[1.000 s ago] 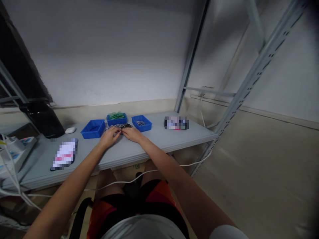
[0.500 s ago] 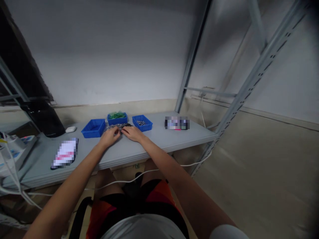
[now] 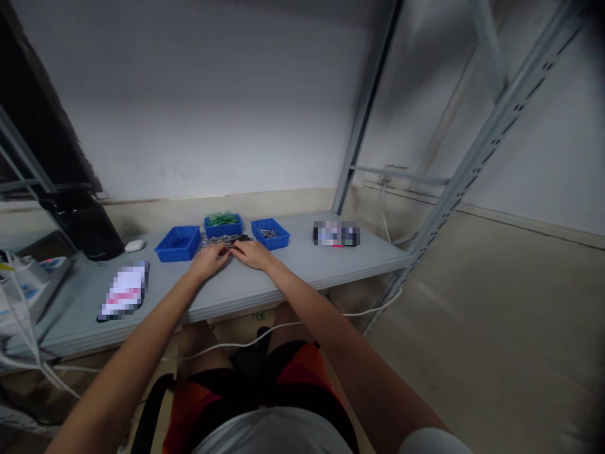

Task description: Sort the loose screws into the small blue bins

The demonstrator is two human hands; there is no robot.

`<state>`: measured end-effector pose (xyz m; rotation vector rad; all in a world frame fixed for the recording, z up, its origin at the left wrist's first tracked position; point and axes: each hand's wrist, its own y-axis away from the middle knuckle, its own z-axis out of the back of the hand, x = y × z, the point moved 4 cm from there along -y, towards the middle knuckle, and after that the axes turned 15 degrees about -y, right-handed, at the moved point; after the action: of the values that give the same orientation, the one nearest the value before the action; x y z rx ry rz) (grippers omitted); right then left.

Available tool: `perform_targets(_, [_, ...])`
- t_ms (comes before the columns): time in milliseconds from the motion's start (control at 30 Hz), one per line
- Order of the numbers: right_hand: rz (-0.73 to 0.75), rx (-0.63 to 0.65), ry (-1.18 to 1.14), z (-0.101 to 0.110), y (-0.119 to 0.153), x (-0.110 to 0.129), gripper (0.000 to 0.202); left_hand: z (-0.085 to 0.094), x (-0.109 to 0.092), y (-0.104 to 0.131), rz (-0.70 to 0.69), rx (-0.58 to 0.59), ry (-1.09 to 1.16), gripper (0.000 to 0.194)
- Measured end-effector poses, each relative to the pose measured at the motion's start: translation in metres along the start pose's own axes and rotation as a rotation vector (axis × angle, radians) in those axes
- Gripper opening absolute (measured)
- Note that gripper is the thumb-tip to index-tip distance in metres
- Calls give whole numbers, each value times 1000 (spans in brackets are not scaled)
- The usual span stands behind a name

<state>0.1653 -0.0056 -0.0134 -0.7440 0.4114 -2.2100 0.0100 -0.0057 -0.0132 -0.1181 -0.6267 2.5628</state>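
Observation:
My left hand (image 3: 208, 260) and my right hand (image 3: 251, 254) meet at the front of a pile of thin metallic pieces (image 3: 222, 239) on the grey table. The fingers of both hands are bent and pinched close together; whatever lies between the fingertips is too small to make out. Behind the pile is a blue tray holding green pieces (image 3: 222, 219). To the right of it, a second blue tray (image 3: 282, 241) contains small metal parts (image 3: 268, 233). A third blue tray (image 3: 172, 254) stands left of my left hand.
A blurred-out flat object (image 3: 123, 290) lies at the left, another (image 3: 336, 234) at the right. A white case (image 3: 135, 245), a black container (image 3: 94, 227) and a power strip (image 3: 42, 290) with cables occupy the left end. Metal shelf posts (image 3: 454, 189) rise at the right.
Both hands stay at the same place before the pile, with only slight finger movement. The trays and other things have not moved.

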Motion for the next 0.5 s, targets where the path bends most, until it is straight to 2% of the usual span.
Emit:
perform_targets(300, [-17, 17, 23, -2, -1, -2, 23, 8, -6, 0, 0, -31, 11, 31])
perform_targets(500, [-31, 22, 13, -2, -1, -2, 23, 6, -4, -1, -16, -47, 15, 31])
